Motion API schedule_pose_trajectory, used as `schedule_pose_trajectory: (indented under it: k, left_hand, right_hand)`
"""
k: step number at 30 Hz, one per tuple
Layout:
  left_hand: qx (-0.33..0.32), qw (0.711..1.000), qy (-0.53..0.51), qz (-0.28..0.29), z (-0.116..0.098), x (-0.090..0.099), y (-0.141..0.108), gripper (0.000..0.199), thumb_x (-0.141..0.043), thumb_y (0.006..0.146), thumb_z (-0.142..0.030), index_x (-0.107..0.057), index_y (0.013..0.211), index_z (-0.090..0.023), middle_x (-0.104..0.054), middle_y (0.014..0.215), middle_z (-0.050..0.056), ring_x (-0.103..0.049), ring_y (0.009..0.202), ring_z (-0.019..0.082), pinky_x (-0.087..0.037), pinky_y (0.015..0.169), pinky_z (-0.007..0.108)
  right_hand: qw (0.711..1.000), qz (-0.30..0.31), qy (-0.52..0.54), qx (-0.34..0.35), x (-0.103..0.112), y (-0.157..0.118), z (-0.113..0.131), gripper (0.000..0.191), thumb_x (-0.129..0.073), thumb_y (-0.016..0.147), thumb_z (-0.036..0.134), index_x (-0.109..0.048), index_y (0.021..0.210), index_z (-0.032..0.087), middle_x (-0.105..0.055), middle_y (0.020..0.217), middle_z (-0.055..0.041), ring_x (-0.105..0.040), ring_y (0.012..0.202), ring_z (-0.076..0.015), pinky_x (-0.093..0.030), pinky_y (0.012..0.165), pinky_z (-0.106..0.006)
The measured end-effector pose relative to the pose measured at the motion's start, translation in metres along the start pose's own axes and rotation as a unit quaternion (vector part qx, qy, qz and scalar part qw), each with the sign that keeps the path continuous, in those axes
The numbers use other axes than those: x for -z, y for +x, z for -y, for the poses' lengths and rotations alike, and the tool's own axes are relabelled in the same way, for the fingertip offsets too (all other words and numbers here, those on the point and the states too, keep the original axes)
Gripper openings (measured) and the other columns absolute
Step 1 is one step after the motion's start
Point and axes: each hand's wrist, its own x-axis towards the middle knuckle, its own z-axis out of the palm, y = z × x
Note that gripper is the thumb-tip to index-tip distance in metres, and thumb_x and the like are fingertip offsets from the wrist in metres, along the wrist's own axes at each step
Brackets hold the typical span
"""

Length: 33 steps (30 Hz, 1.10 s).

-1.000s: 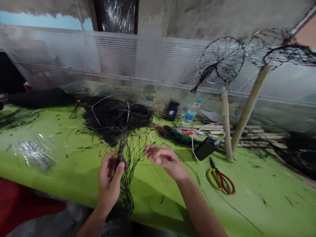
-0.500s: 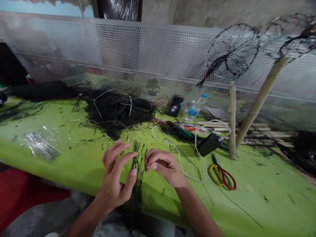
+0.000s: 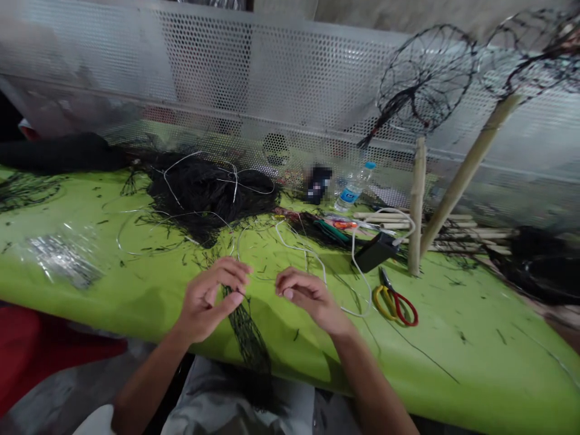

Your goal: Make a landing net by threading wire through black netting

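Observation:
My left hand (image 3: 211,299) is closed around the top end of a bundle of black netting (image 3: 248,335), with the thumb and fingertips pressed together. The bundle hangs from there over the near table edge toward my lap. A short way to the right, my right hand (image 3: 308,296) is curled, thumb against fingers, apart from the netting. Whatever its fingertips may pinch is too small to make out. Beyond the hands lies a large heap of black netting (image 3: 212,187) with thin pale ties across it. Scissors (image 3: 394,302) with one yellow and one red handle rest to the right.
On the green table (image 3: 154,308) are a black box (image 3: 375,251) with a white cable, a water bottle (image 3: 356,187), wooden sticks (image 3: 471,235) and a clear plastic packet (image 3: 66,257). A leaning pole (image 3: 471,175) and a perforated metal screen (image 3: 294,78) stand behind. A red stool (image 3: 40,350) is at left.
My left hand has gone from spread fingers to closing on the netting's top end. My right hand has drawn away to the right, off the netting. The view has tilted slightly down.

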Motion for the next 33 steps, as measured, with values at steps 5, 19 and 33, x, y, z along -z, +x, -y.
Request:
schedule_pose_trajectory:
  k: [5, 19, 33]
  left_hand:
    - [0.023, 0.997, -0.009, 0.069, -0.007, 0.023, -0.001, 0.005, -0.071, 0.094, -0.026, -0.076, 0.092, -0.025, -0.074, 0.081, 0.005, -0.070, 0.079, 0.021, -0.057, 0.086, 0.041]
    - [0.061, 0.974, 0.154, 0.155, -0.043, 0.001, 0.067, 0.018, -0.068, 0.097, -0.037, -0.078, 0.093, -0.023, -0.074, 0.074, 0.001, -0.068, 0.070, 0.018, -0.052, 0.070, 0.031]
    - [-0.207, 0.906, 0.332, 0.160, -0.062, -0.006, 0.143, 0.012, -0.067, 0.097, -0.030, -0.075, 0.090, -0.025, -0.069, 0.139, 0.005, -0.052, 0.144, 0.032, -0.022, 0.125, 0.058]
  right_hand:
    - [0.985, -0.032, -0.136, -0.096, 0.005, -0.008, -0.034, 0.016, -0.065, 0.094, 0.030, -0.073, 0.085, 0.020, -0.068, 0.100, -0.0092, -0.061, 0.082, -0.0184, -0.046, 0.073, -0.032]
    - [0.994, -0.012, -0.066, -0.084, 0.038, 0.042, 0.045, 0.026, -0.060, 0.099, 0.038, -0.069, 0.085, 0.018, -0.066, 0.073, -0.0013, -0.058, 0.070, -0.0138, -0.044, 0.065, -0.026]
    - [0.930, 0.009, -0.342, 0.137, 0.074, 0.048, 0.137, 0.021, -0.061, 0.102, 0.023, -0.073, 0.085, 0.025, -0.070, 0.074, 0.0007, -0.060, 0.065, -0.0132, -0.043, 0.061, -0.029]
